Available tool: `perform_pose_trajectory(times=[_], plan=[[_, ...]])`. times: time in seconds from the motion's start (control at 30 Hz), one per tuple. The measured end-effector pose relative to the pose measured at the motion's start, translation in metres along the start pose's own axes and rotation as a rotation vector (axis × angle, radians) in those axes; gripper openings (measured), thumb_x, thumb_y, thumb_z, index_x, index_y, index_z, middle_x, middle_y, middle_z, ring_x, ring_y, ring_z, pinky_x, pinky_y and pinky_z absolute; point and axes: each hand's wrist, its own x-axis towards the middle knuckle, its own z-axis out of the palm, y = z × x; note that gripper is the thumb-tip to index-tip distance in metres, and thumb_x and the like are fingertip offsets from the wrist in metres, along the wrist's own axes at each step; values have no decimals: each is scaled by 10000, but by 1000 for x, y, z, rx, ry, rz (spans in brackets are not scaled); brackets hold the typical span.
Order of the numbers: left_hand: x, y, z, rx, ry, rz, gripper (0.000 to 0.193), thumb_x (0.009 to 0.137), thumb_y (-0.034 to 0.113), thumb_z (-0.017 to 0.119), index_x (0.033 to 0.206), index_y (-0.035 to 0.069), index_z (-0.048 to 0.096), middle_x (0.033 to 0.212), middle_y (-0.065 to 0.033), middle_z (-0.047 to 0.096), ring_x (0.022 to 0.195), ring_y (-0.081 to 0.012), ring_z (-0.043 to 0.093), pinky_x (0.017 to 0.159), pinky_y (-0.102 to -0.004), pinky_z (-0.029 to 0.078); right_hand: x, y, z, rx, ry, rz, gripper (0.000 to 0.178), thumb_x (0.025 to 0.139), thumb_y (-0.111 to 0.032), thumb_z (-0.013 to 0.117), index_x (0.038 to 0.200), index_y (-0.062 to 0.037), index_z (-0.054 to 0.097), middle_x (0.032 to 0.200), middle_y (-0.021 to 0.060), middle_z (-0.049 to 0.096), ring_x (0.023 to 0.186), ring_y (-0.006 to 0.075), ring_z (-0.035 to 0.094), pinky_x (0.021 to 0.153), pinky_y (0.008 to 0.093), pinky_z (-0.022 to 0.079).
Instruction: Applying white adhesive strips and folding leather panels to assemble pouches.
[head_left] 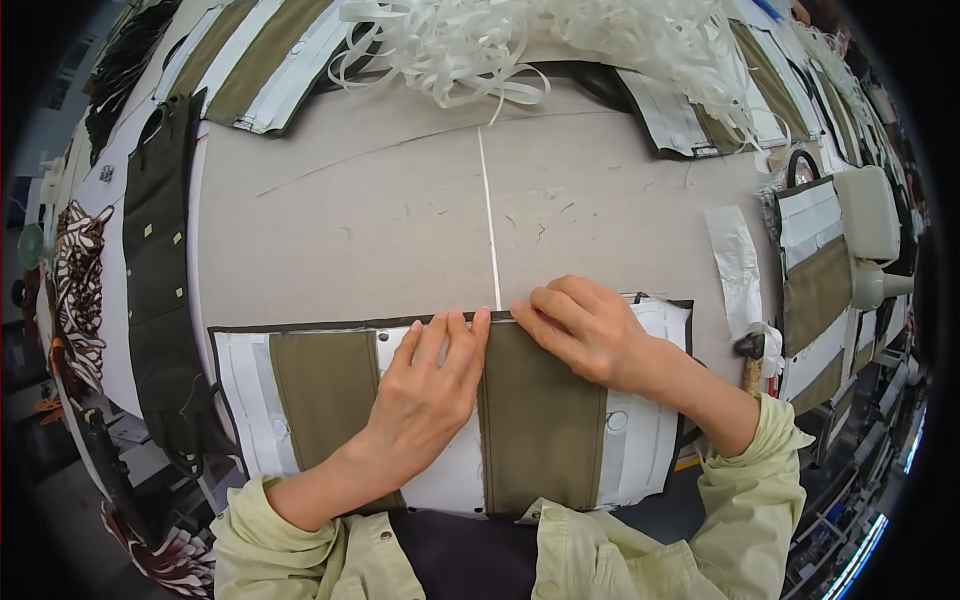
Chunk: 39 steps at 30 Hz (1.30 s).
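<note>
A fabric panel (325, 395) with olive and white stripes and a dark bound edge lies in front of me on the table. My left hand (425, 390) rests on it with fingers stretched out, their tips pressing along its far edge. Just to the right, my right hand (585, 325) is closed, thumb and finger pinching at that same dark edge. A narrow white ribbon (488, 205) runs down from the far pile and meets the edge between the two hands. Whether the right fingertips also hold the ribbon's end is hidden.
A tangled heap of white ribbon (560, 45) lies at the back, among more striped panels (255, 65). A long dark fabric piece (160, 270) lies left. On the right are a white paper strip (735, 265), a hammer-like tool (750, 360) and a white plastic bottle (870, 215).
</note>
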Motion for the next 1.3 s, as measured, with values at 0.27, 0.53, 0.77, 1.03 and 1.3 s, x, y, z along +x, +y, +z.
perform_pose_trajectory(times=[0.27,0.53,0.77,1.03,1.3], plan=[[1,2,-4,78,-72,24,626,838,39,638,1456,-23,567,1297,-196,568,1149,-325,613,981,-419,550,-3,-3,-6,-93,-99,-108,433,704,-40,704,1111,109,704,1060,156,619,888,263,643,692,352,547],[9,10,1,1,-28,33,612,827,17,640,1429,-66,569,1295,-204,552,1205,-322,588,1019,-448,535,-4,-3,-11,-153,-119,-104,298,768,-41,714,1031,100,707,1071,132,629,943,231,616,718,313,488],[13,15,1,20,-46,20,600,817,11,644,1403,-94,573,1299,-197,554,1217,-324,584,1037,-465,524,-16,2,-22,-85,-42,-27,325,745,-16,722,1058,68,698,1049,104,617,919,239,619,736,340,527],[22,31,1,160,-104,26,574,845,98,651,1390,-80,614,1304,-203,556,1241,-320,555,1028,-483,510,-25,4,-38,-62,-107,27,403,723,-49,707,1113,49,683,1021,95,603,917,254,615,771,365,536],[37,45,-1,146,-106,58,607,832,27,638,1410,-138,549,1254,-232,572,1189,-342,584,1015,-460,525,-51,9,-48,-30,-95,159,375,749,-17,716,1123,-11,697,1009,82,609,899,254,607,770,376,531]])
